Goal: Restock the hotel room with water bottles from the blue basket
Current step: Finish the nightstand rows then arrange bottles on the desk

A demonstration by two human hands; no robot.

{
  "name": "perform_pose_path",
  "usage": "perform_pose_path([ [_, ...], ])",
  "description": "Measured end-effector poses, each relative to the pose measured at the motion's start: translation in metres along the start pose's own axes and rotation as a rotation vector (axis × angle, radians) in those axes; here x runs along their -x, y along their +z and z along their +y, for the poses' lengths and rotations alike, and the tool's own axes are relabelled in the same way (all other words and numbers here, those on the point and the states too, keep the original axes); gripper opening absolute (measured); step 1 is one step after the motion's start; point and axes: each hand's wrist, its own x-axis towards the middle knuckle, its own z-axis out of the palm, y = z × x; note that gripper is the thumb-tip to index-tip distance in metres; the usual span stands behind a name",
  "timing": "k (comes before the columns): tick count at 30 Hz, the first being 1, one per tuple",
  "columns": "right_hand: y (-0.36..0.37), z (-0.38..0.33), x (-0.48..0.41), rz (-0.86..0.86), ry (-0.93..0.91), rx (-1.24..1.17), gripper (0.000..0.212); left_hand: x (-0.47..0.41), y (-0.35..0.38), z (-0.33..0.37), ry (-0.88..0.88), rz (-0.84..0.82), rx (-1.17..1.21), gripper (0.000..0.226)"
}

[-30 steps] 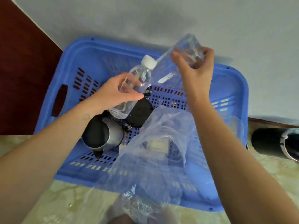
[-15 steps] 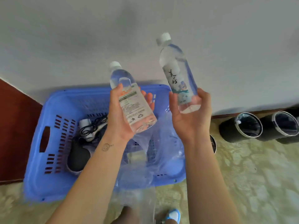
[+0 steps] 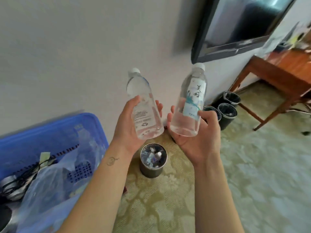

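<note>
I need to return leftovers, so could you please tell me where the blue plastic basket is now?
The blue plastic basket sits on the floor at lower left of the head view, against the wall, left of the left hand.

Clear glossy plastic bottles [image 3: 144, 105], blue plastic basket [image 3: 55, 130].

Two clear plastic water bottles with white caps were held up in front of the wall, caps pointing up and away. The left bottle [image 3: 143, 106] showed small printed text and a recycling mark and leaned slightly left. The right bottle [image 3: 190, 101] carried a white label with dark characters and teal artwork. The blue basket [image 3: 55, 128] sat on the floor at lower left, holding a crumpled plastic bag.
</note>
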Motion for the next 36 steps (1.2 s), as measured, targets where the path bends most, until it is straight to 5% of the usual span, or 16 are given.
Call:
perform_pose_path([
  [15,-0.098,-0.174,0.126,0.460,-0.486,0.238,0.056,-0.036,0.157,-0.153,-0.157,-0.272,-0.384,0.065],
  [25,-0.128,-0.243,0.118,0.602,-0.650,0.321,0.051,-0.121,0.214,-0.196,-0.172,-0.528,-0.391,0.026],
  [31,-0.130,-0.290,0.087,0.652,-0.746,0.267,0.055,-0.179,0.262,-0.206,-0.223,-0.663,-0.502,0.046],
  [36,-0.144,-0.306,0.076,0.699,-0.789,0.293,0.058,-0.209,0.285,-0.222,-0.276,-0.718,-0.519,0.034],
])
